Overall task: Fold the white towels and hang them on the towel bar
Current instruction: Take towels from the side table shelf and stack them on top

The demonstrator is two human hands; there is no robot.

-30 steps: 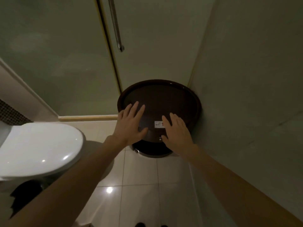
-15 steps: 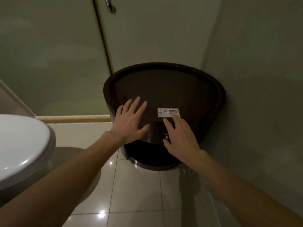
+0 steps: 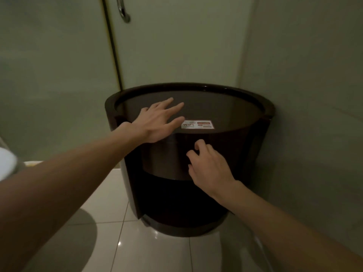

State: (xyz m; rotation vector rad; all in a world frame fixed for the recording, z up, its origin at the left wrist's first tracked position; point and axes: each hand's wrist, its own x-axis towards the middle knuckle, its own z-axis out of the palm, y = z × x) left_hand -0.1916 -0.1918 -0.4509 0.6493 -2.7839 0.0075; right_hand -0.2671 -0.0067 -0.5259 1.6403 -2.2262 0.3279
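One round dark cabinet (image 3: pixel 196 86) in the corner, one WiFi sticker (image 3: pixel 197 124) on top; one toilet lid (image 3: pixel 6 163) at left, one door handle (image 3: pixel 122 10) above. Left hand (image 3: pixel 157 122) flat on the top, fingers straight; right hand (image 3: pixel 210 165) curled against the drawer front (image 3: pixel 163 154), hold unclear. Towels out of view.

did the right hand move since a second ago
Yes: the right hand has dropped from level with the wifi sticker to below it, over the curved front panel, fingers now curled.

The bare left hand (image 3: pixel 159 122) reaches forward, fingers straight and spread; the bare right hand (image 3: pixel 211 166), lower, curls its fingers.
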